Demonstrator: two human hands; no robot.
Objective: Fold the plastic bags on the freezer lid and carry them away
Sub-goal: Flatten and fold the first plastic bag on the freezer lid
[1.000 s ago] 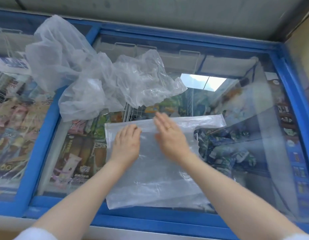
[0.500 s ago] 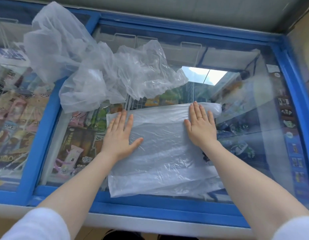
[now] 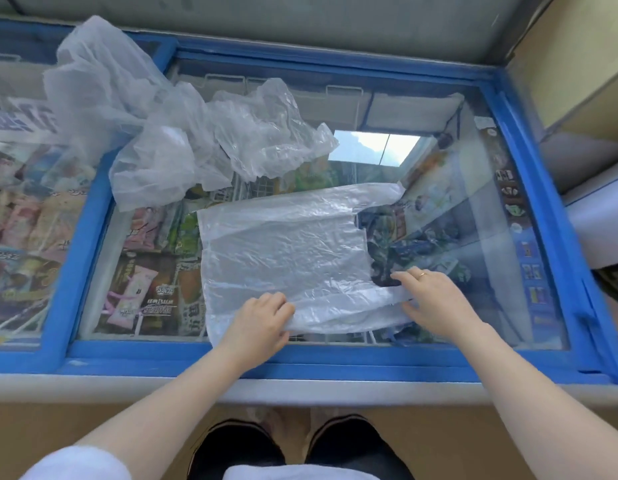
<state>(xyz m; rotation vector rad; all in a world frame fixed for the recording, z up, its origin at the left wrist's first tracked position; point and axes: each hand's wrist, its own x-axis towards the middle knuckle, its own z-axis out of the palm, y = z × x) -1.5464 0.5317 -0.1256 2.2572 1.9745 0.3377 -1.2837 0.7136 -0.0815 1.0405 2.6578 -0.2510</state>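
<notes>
1. Standing at the freezer lid (image 3: 300,355), black shoes (image 3: 238,448) show below its near blue frame, partly cut off by the picture's bottom edge.
2. Gripping the near edge of the flat plastic bag (image 3: 286,251), the left hand (image 3: 257,323) curls its fingers round the thin film.
3. Pinching the bag's near handle strip, the right hand (image 3: 435,303) wears a ring (image 3: 422,274); its thumb lies beneath the film.
4. The bag is translucent, wrinkled, roughly rectangular, lying on the lid's glass, its far handle pointing right.
5. Beyond it, crumpled plastic bags (image 3: 183,133) heap over the lid's blue divider.
6. Packets under the glass are blurred by reflections.
</notes>
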